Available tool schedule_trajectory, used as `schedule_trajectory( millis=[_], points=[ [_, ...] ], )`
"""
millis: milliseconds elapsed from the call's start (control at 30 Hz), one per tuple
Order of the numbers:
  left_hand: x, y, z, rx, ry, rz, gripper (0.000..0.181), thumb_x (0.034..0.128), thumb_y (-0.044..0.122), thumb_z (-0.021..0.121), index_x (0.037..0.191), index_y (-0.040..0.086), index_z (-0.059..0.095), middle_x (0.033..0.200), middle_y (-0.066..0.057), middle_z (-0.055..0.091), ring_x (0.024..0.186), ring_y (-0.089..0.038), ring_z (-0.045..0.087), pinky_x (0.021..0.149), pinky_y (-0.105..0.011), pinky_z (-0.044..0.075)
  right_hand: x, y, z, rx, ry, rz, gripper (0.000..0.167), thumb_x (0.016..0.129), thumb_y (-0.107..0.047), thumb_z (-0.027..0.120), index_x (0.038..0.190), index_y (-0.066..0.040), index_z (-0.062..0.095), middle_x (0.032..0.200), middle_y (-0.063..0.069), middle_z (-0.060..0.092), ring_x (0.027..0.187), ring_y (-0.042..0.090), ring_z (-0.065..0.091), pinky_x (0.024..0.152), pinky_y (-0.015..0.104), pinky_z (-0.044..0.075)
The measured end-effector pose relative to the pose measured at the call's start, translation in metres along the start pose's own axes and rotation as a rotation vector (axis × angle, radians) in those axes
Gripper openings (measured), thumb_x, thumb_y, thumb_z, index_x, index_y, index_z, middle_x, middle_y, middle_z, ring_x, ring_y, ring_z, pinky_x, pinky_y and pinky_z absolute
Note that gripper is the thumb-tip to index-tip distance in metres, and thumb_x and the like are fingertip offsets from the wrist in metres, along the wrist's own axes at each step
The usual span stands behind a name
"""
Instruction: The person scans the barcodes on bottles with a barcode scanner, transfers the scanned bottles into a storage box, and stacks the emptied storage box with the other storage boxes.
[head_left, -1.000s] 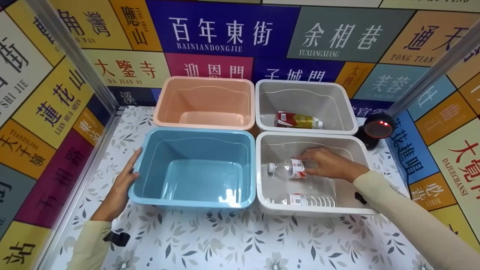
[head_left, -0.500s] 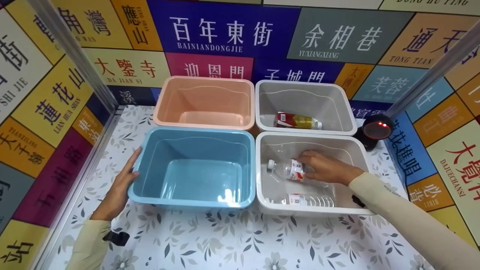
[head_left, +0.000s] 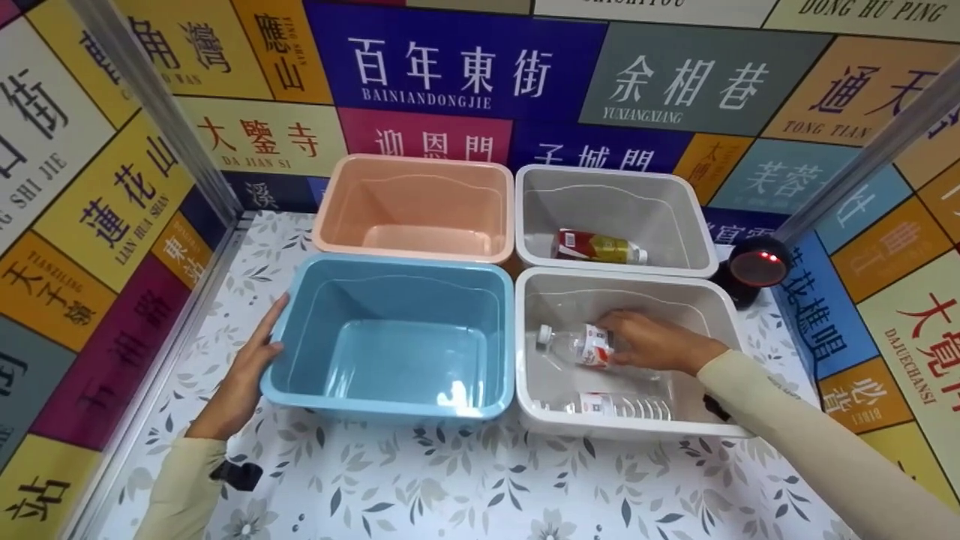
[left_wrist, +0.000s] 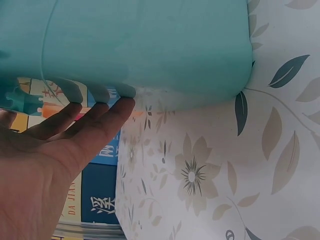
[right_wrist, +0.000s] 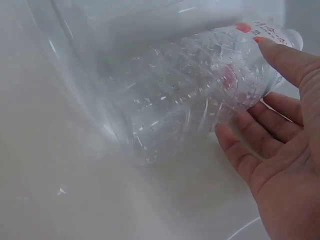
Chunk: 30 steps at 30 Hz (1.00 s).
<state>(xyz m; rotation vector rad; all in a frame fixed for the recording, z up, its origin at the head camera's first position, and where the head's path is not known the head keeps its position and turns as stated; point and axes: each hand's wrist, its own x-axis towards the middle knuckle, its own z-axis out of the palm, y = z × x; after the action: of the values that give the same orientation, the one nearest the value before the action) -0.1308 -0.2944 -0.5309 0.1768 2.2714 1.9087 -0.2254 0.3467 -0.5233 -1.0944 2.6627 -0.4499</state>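
Since a second ago, the clear water bottle [head_left: 577,346] has swivelled slightly, its white cap now nearer the far edge of the front grey tub [head_left: 637,427] than its label; it lies aslant inside, towards the left edge. The right hand [head_left: 649,341] grips its base half, thumb on one side and fingers curled under the other, though how firmly is hard to tell. The left hand [head_left: 244,375] has stayed put, its fingers extended, tips against the left outer wall of the blue tub [head_left: 382,409]. The bottle's thin plastic is ribbed and beaded with droplets. A second ribbed bottle [head_left: 626,406] lies along the front grey tub's near edge. Both tubs are smooth, glossy plastic with rounded corners and rolled rims.
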Motion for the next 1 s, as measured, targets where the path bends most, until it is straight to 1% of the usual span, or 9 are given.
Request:
schedule_trajectory(
  millis=[100, 167, 267, 367, 500, 667, 767, 900, 1000],
  points=[
    [0.002, 0.001, 0.001, 0.001, -0.009, -0.005, 0.063, 0.1186, 0.028, 0.034, 0.176, 0.047, 0.016, 0.185, 0.011, 0.004, 0.169, -0.034, -0.003, 0.124, -0.082, 0.001, -0.001, 0.000, 0.000, 0.020, -0.015, 0.021, 0.060, 0.086, -0.007, 0.091, 0.139, 0.011, 0.068, 0.131, 0.023, 0.073, 0.122, 0.041, 0.070, 0.109, 0.059, 0.054],
    [0.002, 0.001, 0.000, -0.001, -0.009, -0.002, 0.063, 0.1186, 0.028, 0.034, 0.177, 0.046, 0.016, 0.185, 0.010, 0.004, 0.169, -0.033, -0.004, 0.124, -0.082, 0.000, 0.000, 0.000, 0.000, 0.024, -0.026, 0.020, 0.062, 0.085, -0.009, 0.093, 0.139, 0.009, 0.069, 0.125, 0.019, 0.076, 0.114, 0.036, 0.072, 0.104, 0.056, 0.057],
    [0.002, 0.002, -0.001, -0.003, -0.005, 0.004, 0.063, 0.1186, 0.027, 0.033, 0.177, 0.045, 0.016, 0.185, 0.010, 0.003, 0.169, -0.033, -0.005, 0.124, -0.081, -0.001, 0.002, -0.001, 0.000, 0.036, -0.028, 0.000, 0.058, 0.083, -0.010, 0.095, 0.134, 0.005, 0.073, 0.113, 0.012, 0.078, 0.099, 0.026, 0.071, 0.093, 0.052, 0.060],
    [0.001, 0.002, -0.002, -0.002, -0.004, 0.009, 0.063, 0.1189, 0.026, 0.033, 0.177, 0.045, 0.016, 0.185, 0.010, 0.003, 0.169, -0.032, -0.006, 0.124, -0.081, -0.002, 0.003, -0.001, 0.000, 0.042, -0.023, -0.008, 0.054, 0.082, -0.008, 0.094, 0.131, 0.003, 0.075, 0.106, 0.008, 0.077, 0.093, 0.022, 0.069, 0.088, 0.050, 0.059],
    [0.000, 0.001, -0.003, -0.003, 0.000, 0.007, 0.063, 0.1191, 0.026, 0.033, 0.177, 0.045, 0.016, 0.185, 0.009, 0.003, 0.169, -0.033, -0.005, 0.124, -0.082, -0.001, 0.004, -0.002, -0.003, 0.041, -0.025, 0.020, 0.052, 0.083, -0.010, 0.093, 0.130, 0.002, 0.076, 0.107, 0.005, 0.077, 0.094, 0.020, 0.069, 0.089, 0.049, 0.060],
    [0.001, -0.001, 0.000, 0.006, -0.007, -0.003, 0.064, 0.1186, 0.026, 0.033, 0.176, 0.047, 0.016, 0.185, 0.009, 0.003, 0.169, -0.035, -0.003, 0.123, -0.083, 0.001, -0.004, -0.008, -0.010, 0.058, -0.015, 0.049, 0.052, 0.083, -0.011, 0.092, 0.131, 0.000, 0.077, 0.108, 0.005, 0.077, 0.096, 0.021, 0.069, 0.090, 0.050, 0.059],
    [0.001, -0.002, -0.001, 0.012, -0.011, 0.005, 0.063, 0.1192, 0.028, 0.033, 0.176, 0.046, 0.016, 0.185, 0.010, 0.003, 0.169, -0.033, -0.003, 0.124, -0.081, 0.002, -0.007, -0.014, -0.019, 0.072, -0.002, 0.055, 0.056, 0.085, -0.012, 0.091, 0.136, 0.002, 0.075, 0.115, 0.010, 0.077, 0.104, 0.027, 0.071, 0.097, 0.053, 0.059],
    [0.000, -0.001, -0.003, 0.007, -0.017, 0.009, 0.062, 0.1200, 0.028, 0.032, 0.177, 0.046, 0.015, 0.185, 0.010, 0.003, 0.169, -0.033, -0.001, 0.125, -0.079, 0.005, -0.010, -0.022, -0.035, 0.105, 0.001, 0.118, 0.060, 0.089, -0.017, 0.091, 0.143, 0.002, 0.071, 0.127, 0.015, 0.076, 0.115, 0.032, 0.070, 0.104, 0.056, 0.056],
    [-0.001, 0.000, -0.004, -0.005, -0.016, -0.001, 0.062, 0.1201, 0.028, 0.031, 0.177, 0.046, 0.014, 0.185, 0.008, 0.002, 0.168, -0.037, 0.002, 0.124, -0.079, 0.008, -0.013, -0.025, -0.044, 0.127, 0.008, 0.157, 0.061, 0.090, -0.019, 0.092, 0.144, 0.000, 0.071, 0.133, 0.015, 0.075, 0.120, 0.032, 0.070, 0.106, 0.057, 0.056]
  ],
)
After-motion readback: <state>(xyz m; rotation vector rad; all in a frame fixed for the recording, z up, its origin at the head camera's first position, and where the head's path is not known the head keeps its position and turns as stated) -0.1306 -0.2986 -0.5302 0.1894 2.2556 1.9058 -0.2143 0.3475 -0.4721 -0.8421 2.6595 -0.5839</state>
